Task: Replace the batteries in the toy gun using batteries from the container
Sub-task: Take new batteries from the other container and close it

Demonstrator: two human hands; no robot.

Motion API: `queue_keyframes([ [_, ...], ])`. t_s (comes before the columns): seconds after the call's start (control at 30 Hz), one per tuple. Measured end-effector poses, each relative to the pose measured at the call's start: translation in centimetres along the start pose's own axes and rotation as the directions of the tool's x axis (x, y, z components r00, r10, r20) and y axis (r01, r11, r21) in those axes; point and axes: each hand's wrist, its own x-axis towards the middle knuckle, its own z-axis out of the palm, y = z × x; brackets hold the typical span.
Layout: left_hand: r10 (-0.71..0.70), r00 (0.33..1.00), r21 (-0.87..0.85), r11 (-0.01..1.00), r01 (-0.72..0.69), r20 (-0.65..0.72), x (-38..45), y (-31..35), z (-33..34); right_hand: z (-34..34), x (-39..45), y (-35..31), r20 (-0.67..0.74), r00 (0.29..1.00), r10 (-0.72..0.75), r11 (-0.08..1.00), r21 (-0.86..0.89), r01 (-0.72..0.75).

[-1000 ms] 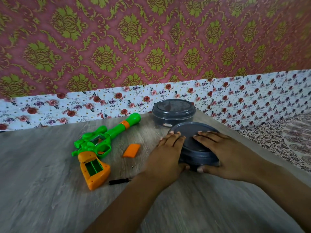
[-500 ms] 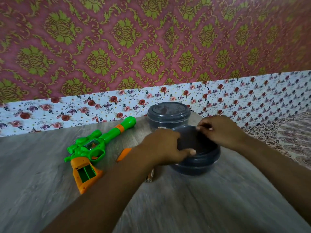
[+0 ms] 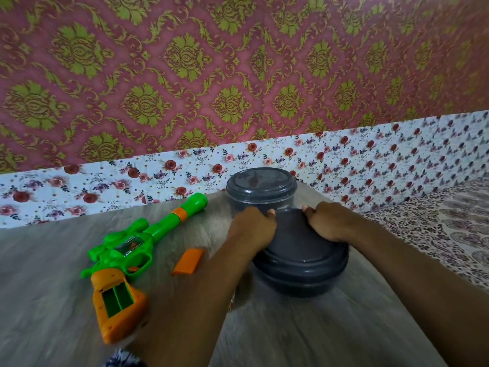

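Head view, the only one we get. We've got both hands on the near container [image 3: 301, 263], a dark grey round tub w/ lid on, sitting toward the right side of the table [image 3: 291, 337], roughly mid-depth. Left hand [image 3: 254, 229] curls over the lid's far-left rim, fingers closed onto the edge; right hand [image 3: 328, 221] does the same on the far-right rim. Both grip the lid, thumbs toward each other at the far side. We can't tell if the lid is lifted yet; it looks seated, maybe tilted a bit toward us.

A second container [image 3: 260, 189], same grey, lid on, stands just behind the first, close to the table's back edge by the floral wall strip. Which one holds the batteries we can't see.

The toy gun [image 3: 124, 247] lies left of the hands, toward the table's left-front. Its long axis runs diagonal: green barrel points to the back edge & right, orange grip points at the near edge. Battery bay in the grip is open, green inside, looks empty, facing up. The orange battery cover [image 3: 188, 261] lies loose between gun and left forearm.

So the gun's bay is on the left hand's side, nearer that hand. Our guess: lid comes off first, then batteries travel leftward to the grip, laid along its length.
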Motion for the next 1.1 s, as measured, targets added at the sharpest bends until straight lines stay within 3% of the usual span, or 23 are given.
queue_keyframes([
  [0.2,-0.066,0.997,-0.27,0.96,0.075,0.045,1.4,-1.2,-0.1,0.7,1.1,1.0,0.044,0.998,0.036,0.994,0.103,-0.041],
  [0.6,-0.17,0.984,-0.343,0.928,0.145,-0.043,1.0,-1.4,0.5,1.4,1.5,1.5,-0.033,0.99,0.136,0.975,0.181,-0.128],
  [0.8,-0.034,0.994,-0.276,0.961,0.005,-0.103,-1.9,-0.6,0.5,0.1,0.6,2.7,-0.098,0.981,0.17,0.979,0.13,-0.157],
  [0.93,0.057,0.997,-0.233,0.97,-0.069,-0.06,-3.9,-0.4,-0.1,-1.0,-0.2,3.6,-0.137,0.97,0.202,0.979,0.068,-0.194],
  [1.0,0.073,0.993,-0.257,0.962,-0.094,-0.092,-4.7,-0.6,-1.4,-1.7,-1.3,3.0,-0.245,0.953,0.177,0.984,0.03,-0.175],
  [1.03,0.084,0.99,-0.259,0.959,-0.112,-0.117,-5.1,-0.8,-2.3,-2.0,-2.0,2.4,-0.369,0.922,0.121,0.992,0.017,-0.123],
  [1.1,0.101,0.98,-0.228,0.964,-0.139,-0.172,-6.4,-1.6,-4.2,-2.2,-3.9,0.4,-0.61,0.79,-0.067,0.997,-0.006,0.079],
])
